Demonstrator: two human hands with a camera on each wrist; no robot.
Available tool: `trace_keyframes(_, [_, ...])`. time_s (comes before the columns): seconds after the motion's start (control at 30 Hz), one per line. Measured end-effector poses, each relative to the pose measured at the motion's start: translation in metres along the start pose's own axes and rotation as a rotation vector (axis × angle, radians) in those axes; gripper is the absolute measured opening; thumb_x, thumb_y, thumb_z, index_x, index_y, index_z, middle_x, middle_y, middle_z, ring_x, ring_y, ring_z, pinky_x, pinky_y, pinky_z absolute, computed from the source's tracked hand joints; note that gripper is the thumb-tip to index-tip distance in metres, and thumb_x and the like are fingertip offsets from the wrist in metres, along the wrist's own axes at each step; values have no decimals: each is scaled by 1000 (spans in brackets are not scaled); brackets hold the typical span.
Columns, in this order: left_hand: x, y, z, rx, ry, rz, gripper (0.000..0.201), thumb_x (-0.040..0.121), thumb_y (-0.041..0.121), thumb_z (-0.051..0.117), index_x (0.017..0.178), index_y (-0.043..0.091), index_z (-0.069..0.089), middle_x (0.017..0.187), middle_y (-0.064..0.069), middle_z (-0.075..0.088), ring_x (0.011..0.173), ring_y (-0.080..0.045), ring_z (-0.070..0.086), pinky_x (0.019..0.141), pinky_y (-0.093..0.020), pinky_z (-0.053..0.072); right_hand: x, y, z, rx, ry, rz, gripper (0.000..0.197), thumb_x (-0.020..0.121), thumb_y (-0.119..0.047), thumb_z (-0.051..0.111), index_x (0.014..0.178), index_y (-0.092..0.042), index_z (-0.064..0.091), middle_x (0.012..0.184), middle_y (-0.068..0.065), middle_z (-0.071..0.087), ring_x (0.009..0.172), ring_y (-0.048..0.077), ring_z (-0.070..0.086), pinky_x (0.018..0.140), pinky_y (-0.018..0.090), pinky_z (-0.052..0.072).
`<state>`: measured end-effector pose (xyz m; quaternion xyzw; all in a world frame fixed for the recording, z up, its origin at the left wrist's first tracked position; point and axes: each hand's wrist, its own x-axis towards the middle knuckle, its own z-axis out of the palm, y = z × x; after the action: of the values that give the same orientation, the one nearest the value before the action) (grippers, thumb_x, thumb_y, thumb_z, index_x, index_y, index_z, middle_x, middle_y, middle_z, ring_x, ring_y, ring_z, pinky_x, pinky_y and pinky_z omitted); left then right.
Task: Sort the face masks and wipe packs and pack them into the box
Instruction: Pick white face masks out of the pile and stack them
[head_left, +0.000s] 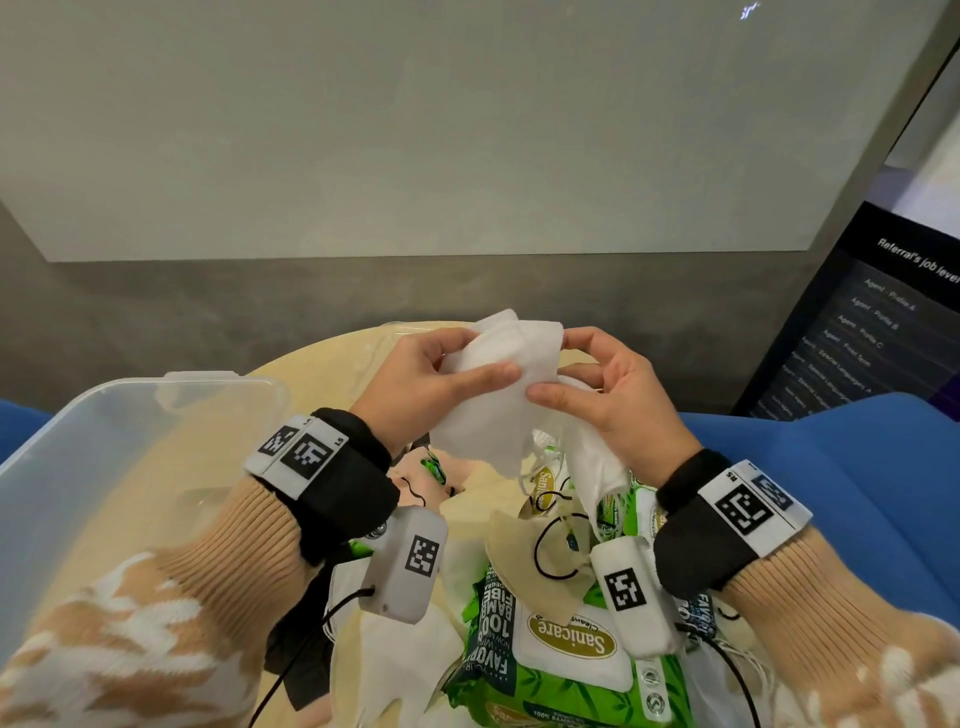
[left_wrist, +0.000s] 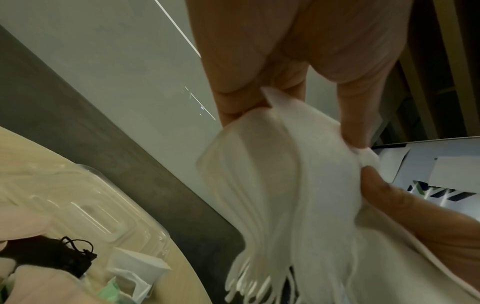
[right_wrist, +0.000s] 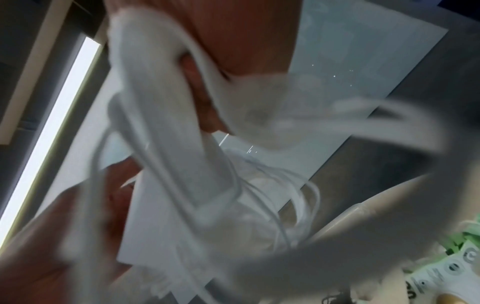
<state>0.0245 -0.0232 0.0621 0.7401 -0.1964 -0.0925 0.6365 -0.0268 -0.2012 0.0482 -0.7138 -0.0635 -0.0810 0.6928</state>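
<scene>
A left hand (head_left: 415, 384) and right hand (head_left: 608, 395) pinch a stack of white face masks (head_left: 498, 374) between them, raised above the round tabletop (head_left: 311, 364). Green wipe packs (head_left: 561, 654) lie below; the clear box (head_left: 72, 467) sits at left

You've got a round light-wood table (head_left: 306, 364) in front of you, grey wall (head_left: 311, 301) behind with a big white board (head_left: 415, 130), blue seating (head_left: 857, 467), dark screen (head_left: 883, 312) right.
</scene>
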Motion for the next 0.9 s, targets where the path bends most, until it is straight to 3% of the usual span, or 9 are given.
trace_keyframes(0.07, [0,-2,0,9,-11,7,43,68,28,74,103,4,67,98,-17,70,83,-27,68,73,-38,56,1,1,0,4,19,-2,39,65,-24,74,102,-20,60,82,6,75,78,18,72,74,32,58])
trace_keyframes(0.13, [0,-3,-1,27,-22,12,41,68,28,73,100,3,67,98,-20,68,83,-29,67,76,-43,55,3,1,-1,7,96,-13,32,69,-33,69,97,-22,61,77,0,75,73,13,69,73,34,56])
trace_keyframes(0.3, [-2,0,-5,102,-92,25,50,62,37,77,99,5,67,97,-18,68,87,-33,66,76,-46,55,6,-3,-6,-23,214,-18,29,72,-40,66,97,-25,62,83,-6,75,89,15,67,98,49,47])
trace_keyframes(0.4, [-2,2,-5,120,-114,42,37,68,29,73,96,5,68,95,-18,68,81,-27,66,74,-42,55,6,-2,-9,-75,125,20,23,79,-23,70,101,-28,62,87,-1,76,88,21,69,90,48,52])
trace_keyframes(0.5, [-1,3,-2,128,-108,63,38,67,30,74,95,5,68,95,-17,68,83,-29,66,75,-42,55,6,-2,-8,-90,40,54,35,78,-9,72,105,-27,60,91,6,75,85,26,71,78,45,56])
trace_keyframes(0.67, [-4,0,3,72,-53,115,52,60,41,74,95,4,67,97,-19,66,86,-33,64,78,-47,53,6,-1,-2,-46,106,47,39,78,-7,73,107,-28,58,89,12,74,82,29,71,72,43,58])
trace_keyframes(0.8, [-7,-2,7,43,47,118,43,67,33,75,94,0,66,96,-21,65,80,-25,63,74,-46,53,6,0,-1,45,139,65,42,79,-3,70,109,-30,57,95,16,72,84,29,69,74,42,57])
trace_keyframes(0.9, [-9,-1,12,17,100,142,48,68,39,74,91,-3,64,92,-23,64,75,-26,61,67,-42,51,5,-1,1,100,132,71,41,81,0,66,109,-28,56,93,15,72,80,25,68,73,41,56])
